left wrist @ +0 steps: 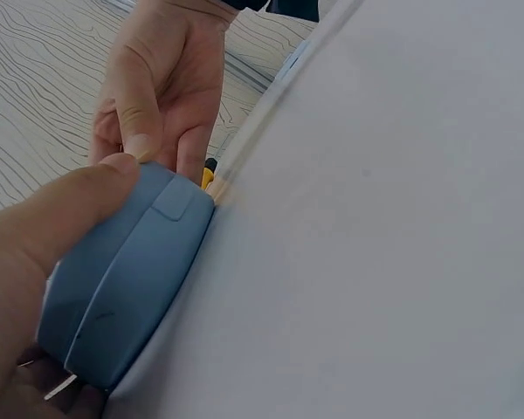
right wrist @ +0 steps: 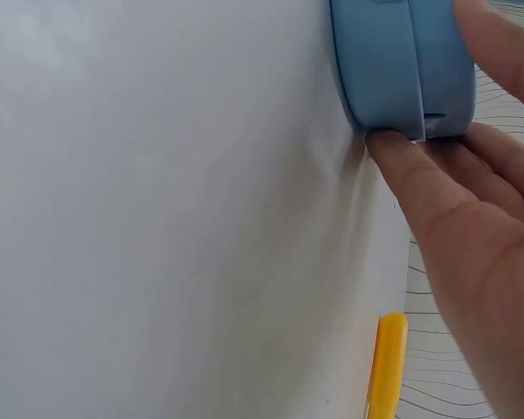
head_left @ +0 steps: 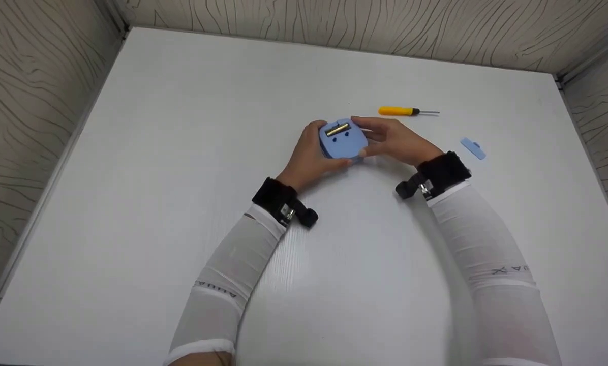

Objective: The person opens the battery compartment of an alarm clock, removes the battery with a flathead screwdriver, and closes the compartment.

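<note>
A small light-blue battery device with rounded corners sits near the middle of the white table, its back facing up. In its uncovered slot lies a gold-and-dark battery, and two dark holes show beside it. My left hand grips the left side, thumb along the near edge. On the right side my right hand holds the device between thumb and fingers at the corners. The left wrist view shows the seamed side of the blue casing; the right wrist view shows my right fingers against its edge.
Beyond my right hand lies a yellow-handled screwdriver, its shaft pointing right. A small blue battery cover rests further right. Wood-patterned panels border the white table at the back and sides.
</note>
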